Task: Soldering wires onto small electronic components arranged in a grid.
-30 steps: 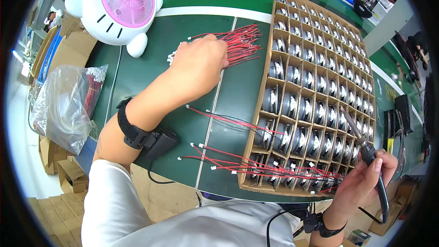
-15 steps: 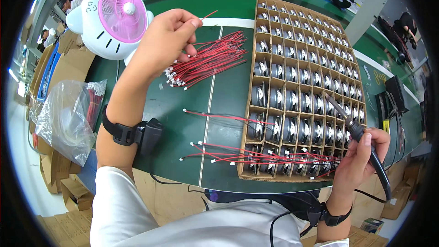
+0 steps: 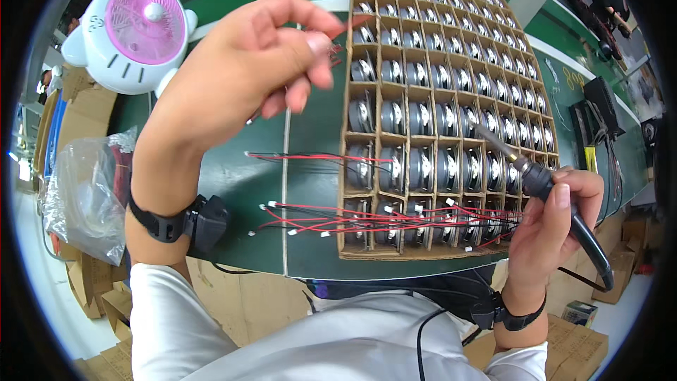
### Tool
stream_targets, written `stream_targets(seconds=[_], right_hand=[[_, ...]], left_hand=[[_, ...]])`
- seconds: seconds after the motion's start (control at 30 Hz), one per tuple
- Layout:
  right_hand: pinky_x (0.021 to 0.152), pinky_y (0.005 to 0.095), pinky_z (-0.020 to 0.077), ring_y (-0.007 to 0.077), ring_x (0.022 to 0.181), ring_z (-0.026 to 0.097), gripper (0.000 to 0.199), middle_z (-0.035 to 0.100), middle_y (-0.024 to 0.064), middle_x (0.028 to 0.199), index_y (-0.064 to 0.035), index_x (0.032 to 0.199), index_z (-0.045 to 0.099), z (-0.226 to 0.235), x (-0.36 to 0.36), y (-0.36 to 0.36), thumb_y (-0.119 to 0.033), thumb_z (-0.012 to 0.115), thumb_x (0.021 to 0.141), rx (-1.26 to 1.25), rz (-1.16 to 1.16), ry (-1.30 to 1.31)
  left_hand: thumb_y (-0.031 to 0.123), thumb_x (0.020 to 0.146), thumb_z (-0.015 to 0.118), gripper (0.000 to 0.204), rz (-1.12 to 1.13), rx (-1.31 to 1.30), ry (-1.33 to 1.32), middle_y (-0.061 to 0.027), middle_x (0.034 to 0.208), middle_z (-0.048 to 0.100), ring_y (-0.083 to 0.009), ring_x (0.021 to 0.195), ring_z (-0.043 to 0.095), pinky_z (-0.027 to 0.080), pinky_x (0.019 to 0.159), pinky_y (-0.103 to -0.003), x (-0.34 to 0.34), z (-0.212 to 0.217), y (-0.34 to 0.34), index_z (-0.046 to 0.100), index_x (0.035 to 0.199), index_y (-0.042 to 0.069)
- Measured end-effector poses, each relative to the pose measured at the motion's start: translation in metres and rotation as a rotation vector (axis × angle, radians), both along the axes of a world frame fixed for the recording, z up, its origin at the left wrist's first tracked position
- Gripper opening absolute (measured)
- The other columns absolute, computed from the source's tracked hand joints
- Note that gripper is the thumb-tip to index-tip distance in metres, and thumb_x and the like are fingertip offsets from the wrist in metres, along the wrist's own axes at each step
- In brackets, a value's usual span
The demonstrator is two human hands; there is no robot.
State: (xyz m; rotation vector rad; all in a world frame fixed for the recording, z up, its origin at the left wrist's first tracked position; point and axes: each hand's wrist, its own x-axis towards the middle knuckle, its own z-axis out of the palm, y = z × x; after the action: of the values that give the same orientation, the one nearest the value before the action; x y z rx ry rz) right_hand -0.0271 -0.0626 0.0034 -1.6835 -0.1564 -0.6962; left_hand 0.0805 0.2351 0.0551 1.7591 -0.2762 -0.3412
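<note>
My left hand [image 3: 264, 63] is raised at the upper left, thumb and fingers pinched on a red wire [image 3: 358, 20] that is smeared by motion. The wire reaches over the far left of a cardboard divider tray [image 3: 343, 142], whose cells hold round speakers [image 3: 421, 167]. In my right hand [image 3: 546, 233], at the tray's right side, is a soldering iron [image 3: 537, 180]. Its tip points up and left over the speakers. Red and black wires with white connectors [image 3: 310, 219] lie across the near row of cells. One more red and black wire [image 3: 303, 156] lies above them.
A white and pink cat-shaped fan [image 3: 125, 63] stands at the far left. Below it is a clear plastic bag [image 3: 88, 197] with more wires inside. A black device [image 3: 603, 107] with cables sits at the right of the green table [image 3: 243, 247].
My left hand has moved right and closer with the wire, away from the wire pile, which it now mostly hides. The whole view has shifted; my right hand still grips the soldering iron.
</note>
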Motion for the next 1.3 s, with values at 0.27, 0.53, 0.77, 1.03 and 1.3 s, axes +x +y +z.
stream_targets(seconds=[0.27, 0.53, 0.77, 1.03, 1.3], right_hand=[[0.077, 0.0393, 0.0385, 0.0138, 0.068, 0.038, 0.017, 0.042, 0.0034, 0.079, -0.0066, 0.090, 0.043, 0.000, 0.001, -0.002, -0.021, 0.052, 0.093, -0.011, 0.050, -0.022], [0.072, 0.0374, 0.0349, 0.0132, 0.063, 0.033, 0.020, 0.037, 0.0021, 0.069, -0.0078, 0.090, 0.041, -0.001, 0.002, 0.001, -0.024, 0.053, 0.089, -0.088, 0.120, -0.021], [0.070, 0.0373, 0.0341, 0.0133, 0.062, 0.031, 0.025, 0.036, 0.0019, 0.067, -0.0085, 0.089, 0.041, 0.002, 0.003, 0.003, -0.025, 0.060, 0.086, -0.128, 0.136, 0.069], [0.068, 0.0379, 0.0334, 0.0136, 0.059, 0.031, 0.026, 0.036, 0.0023, 0.063, -0.0086, 0.090, 0.041, 0.001, 0.000, 0.007, -0.024, 0.061, 0.086, -0.193, 0.170, 0.049], [0.067, 0.0370, 0.0347, 0.0132, 0.057, 0.032, 0.030, 0.037, 0.0015, 0.062, -0.0088, 0.089, 0.043, 0.002, -0.002, 0.008, -0.027, 0.066, 0.084, -0.231, 0.137, 0.088]], left_hand=[[-0.003, 0.089, 0.063, 0.008, -0.194, 0.215, -0.368, -0.0032, 0.089, 0.064, -0.0103, 0.077, 0.058, 0.045, 0.066, -0.025, -0.028, -0.024, -0.043, 0.068, 0.095, -0.001], [-0.003, 0.073, 0.075, 0.014, -0.259, 0.313, -0.598, -0.0061, 0.083, 0.057, -0.0141, 0.068, 0.053, 0.040, 0.056, -0.026, -0.035, -0.047, -0.052, 0.071, 0.086, 0.003], [-0.002, 0.069, 0.074, 0.014, -0.181, 0.388, -0.619, -0.0047, 0.081, 0.051, -0.0147, 0.064, 0.049, 0.037, 0.053, -0.027, -0.037, -0.052, -0.067, 0.069, 0.080, 0.005], [-0.001, 0.066, 0.073, 0.015, -0.160, 0.365, -0.660, -0.0036, 0.078, 0.046, -0.0156, 0.060, 0.047, 0.035, 0.051, -0.029, -0.036, -0.055, -0.069, 0.066, 0.076, 0.007], [0.003, 0.061, 0.073, 0.017, -0.222, 0.564, -0.704, -0.0019, 0.075, 0.047, -0.0180, 0.058, 0.047, 0.033, 0.051, -0.032, -0.034, -0.043, -0.074, 0.065, 0.073, 0.010]])
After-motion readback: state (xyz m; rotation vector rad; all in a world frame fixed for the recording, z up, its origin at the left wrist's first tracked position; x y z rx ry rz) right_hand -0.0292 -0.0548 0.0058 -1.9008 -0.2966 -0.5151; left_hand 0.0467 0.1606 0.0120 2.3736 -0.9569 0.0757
